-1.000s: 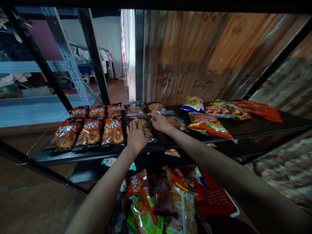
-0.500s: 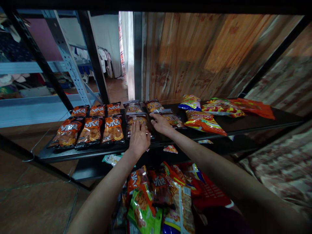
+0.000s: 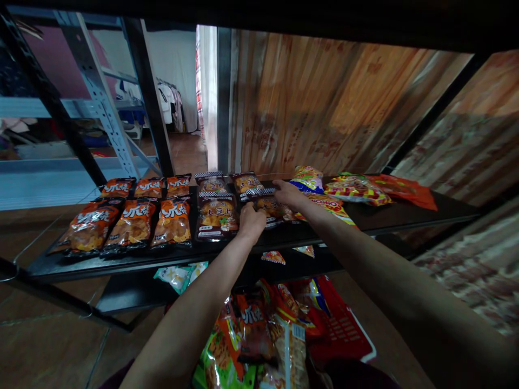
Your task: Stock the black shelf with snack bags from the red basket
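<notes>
Brown snack bags with checkered tops lie in two rows at the middle of the black shelf. My left hand touches the left edge of the front right brown bag, its fingers curled at that edge. My right hand rests at the same bag's upper right side, with fingers apart. Left of my left hand, the front left brown bag lies flat and untouched. Behind are two more brown bags, one on the left and one on the right.
Several orange snack bags fill the shelf's left part. Colourful bags lie on the right. Below, a red basket and more snack bags sit near my body. Black posts frame the shelf.
My left hand has moved right, off the front left brown bag to the edge of the front right one. My right hand has moved to that bag's far side. The view has shifted slightly.
</notes>
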Motion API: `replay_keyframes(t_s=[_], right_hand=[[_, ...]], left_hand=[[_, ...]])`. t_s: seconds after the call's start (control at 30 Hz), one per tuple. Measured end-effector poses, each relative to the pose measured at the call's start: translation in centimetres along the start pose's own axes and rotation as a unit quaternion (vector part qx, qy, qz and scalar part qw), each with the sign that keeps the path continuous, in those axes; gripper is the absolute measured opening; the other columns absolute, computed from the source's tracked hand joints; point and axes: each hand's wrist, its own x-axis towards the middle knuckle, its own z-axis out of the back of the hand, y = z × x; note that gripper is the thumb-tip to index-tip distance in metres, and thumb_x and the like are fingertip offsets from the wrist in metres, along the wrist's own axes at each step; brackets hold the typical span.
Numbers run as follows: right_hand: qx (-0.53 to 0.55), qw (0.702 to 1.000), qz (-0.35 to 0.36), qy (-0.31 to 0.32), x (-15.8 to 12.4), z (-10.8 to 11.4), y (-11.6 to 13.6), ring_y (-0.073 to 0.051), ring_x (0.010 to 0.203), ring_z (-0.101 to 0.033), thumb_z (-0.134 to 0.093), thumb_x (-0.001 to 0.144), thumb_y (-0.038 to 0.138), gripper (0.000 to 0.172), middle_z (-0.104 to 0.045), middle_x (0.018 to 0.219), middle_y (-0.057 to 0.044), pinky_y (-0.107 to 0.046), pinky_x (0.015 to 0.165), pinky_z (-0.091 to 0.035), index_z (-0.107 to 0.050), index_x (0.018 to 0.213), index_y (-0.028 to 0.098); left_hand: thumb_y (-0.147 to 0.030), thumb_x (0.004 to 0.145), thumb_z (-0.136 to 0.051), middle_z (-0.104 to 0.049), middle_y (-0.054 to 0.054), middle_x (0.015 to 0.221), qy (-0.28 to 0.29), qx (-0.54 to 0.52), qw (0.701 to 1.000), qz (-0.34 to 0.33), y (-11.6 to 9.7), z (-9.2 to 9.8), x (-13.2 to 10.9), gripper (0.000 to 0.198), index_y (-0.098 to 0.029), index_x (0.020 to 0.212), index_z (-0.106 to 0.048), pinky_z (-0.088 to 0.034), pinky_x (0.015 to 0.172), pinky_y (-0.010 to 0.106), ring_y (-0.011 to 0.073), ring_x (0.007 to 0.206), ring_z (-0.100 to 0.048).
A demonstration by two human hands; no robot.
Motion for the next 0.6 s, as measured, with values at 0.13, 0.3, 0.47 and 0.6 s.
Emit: replay_keyframes(t_s=[0.13,0.3,0.47,0.6], right_hand=[[-0.038,0.997,-0.035,0.049,2.3,-0.5,-0.5,-0.024,0.115,-0.058,-0.055,0.079,0.012,0.041,-0.062,0.125,-0.015,-0.026,0.093,-0.044,-0.06,0.12,0.011],[-0.04,0.996,-0.059,0.058,3.5,-2.4,-1.9,-0.028,0.109,-0.061,-0.057,0.081,0.02,0.046,-0.063,0.12,-0.021,-0.029,0.087,-0.047,-0.055,0.124,0.005],[-0.017,0.996,-0.075,0.043,3.4,-3.3,-2.6,-0.021,0.094,-0.067,-0.056,0.083,0.026,0.037,-0.069,0.109,-0.014,-0.023,0.077,-0.048,-0.062,0.116,0.011],[0.025,0.997,-0.065,0.037,2.5,-3.3,-2.7,-0.02,0.094,-0.067,-0.06,0.08,0.026,0.035,-0.071,0.104,-0.01,-0.021,0.075,-0.048,-0.064,0.113,0.014]], left_hand=[[-0.025,0.081,-0.046,-0.056,0.013,0.132,-0.028,-0.063,0.997,0.044,0.0,-0.9,2.7,0.047,-0.015,0.127,-0.051,-0.038,0.101,0.031,0.0222,0.124,-0.05],[-0.025,0.079,-0.049,-0.066,0.009,0.114,-0.01,-0.125,0.989,0.08,0.8,-1.2,5.1,0.033,-0.021,0.109,-0.06,-0.046,0.089,0.03,0.0209,0.107,-0.06],[-0.019,0.075,-0.052,-0.069,0.009,0.1,0.021,-0.157,0.984,0.087,1.2,-2.2,5.0,0.023,-0.017,0.095,-0.063,-0.05,0.081,0.03,0.0187,0.093,-0.065],[-0.018,0.075,-0.053,-0.069,0.008,0.089,0.047,-0.19,0.978,0.079,1.0,-3.0,3.8,0.019,-0.015,0.091,-0.063,-0.051,0.074,0.028,0.0174,0.082,-0.066]])
